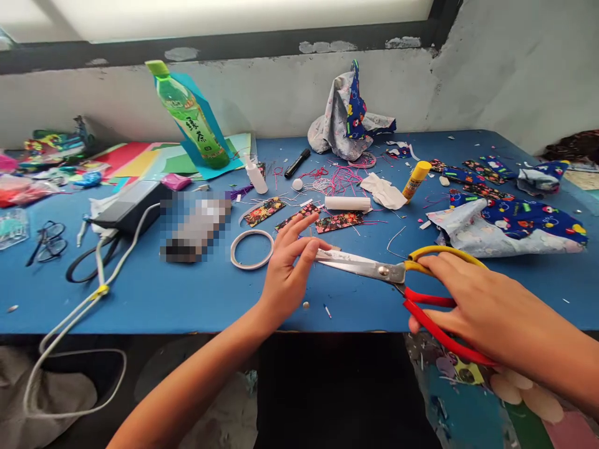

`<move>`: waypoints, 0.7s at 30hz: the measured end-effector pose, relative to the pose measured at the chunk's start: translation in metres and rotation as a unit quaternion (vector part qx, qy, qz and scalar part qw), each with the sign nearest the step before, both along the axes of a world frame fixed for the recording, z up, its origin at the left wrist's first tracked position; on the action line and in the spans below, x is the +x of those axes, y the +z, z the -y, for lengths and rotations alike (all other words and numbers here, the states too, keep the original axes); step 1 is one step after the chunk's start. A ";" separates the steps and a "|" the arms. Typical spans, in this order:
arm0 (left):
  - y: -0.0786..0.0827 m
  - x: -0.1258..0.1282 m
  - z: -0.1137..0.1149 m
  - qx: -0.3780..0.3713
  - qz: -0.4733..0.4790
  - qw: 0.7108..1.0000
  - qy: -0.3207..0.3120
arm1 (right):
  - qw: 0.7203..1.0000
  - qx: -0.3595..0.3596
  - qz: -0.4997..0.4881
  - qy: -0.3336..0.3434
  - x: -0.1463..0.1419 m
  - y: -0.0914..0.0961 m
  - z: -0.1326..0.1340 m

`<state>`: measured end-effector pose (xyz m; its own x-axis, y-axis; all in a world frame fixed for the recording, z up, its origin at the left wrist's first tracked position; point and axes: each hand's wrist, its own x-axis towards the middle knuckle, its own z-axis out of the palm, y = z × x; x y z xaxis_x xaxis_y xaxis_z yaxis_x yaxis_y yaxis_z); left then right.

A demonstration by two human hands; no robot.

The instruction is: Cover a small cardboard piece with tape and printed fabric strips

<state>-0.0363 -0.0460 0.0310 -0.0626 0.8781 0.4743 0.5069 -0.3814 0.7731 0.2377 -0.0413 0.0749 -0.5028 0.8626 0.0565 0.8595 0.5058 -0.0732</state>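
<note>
In my right hand (pixel 472 299) is a large pair of scissors (pixel 360 265) with one yellow and one red handle. Its blades are closed together and point left, above the blue table. My left hand (pixel 290 265) is at the blade tips, thumb and forefinger brought together and the other fingers stretched up. Whatever lies between thumb and forefinger is hidden. A whitish smear shows on the blade near them. Just left of that hand lies a roll of narrow white tape (pixel 253 266). Behind it are floral fabric strips (pixel 339 221) and a white roll (pixel 347 204).
On the blue table (pixel 187 299) stand a green tea bottle (pixel 199 121), a glue stick (pixel 415 181) and a small white squeeze bottle (pixel 256 176). Patterned blue fabric (pixel 528 227) lies right, pink cords (pixel 339 178) behind. A white cable (pixel 126 249) hangs over the front edge at left.
</note>
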 end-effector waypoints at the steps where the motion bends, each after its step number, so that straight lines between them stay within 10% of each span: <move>1: 0.000 0.000 0.000 0.000 -0.016 1.000 0.005 | 1.000 0.003 0.002 -0.001 -0.001 0.001 0.000; 21: -0.003 0.004 0.003 0.042 -0.140 0.989 0.026 | 0.989 0.108 0.074 0.063 -0.016 0.012 -0.001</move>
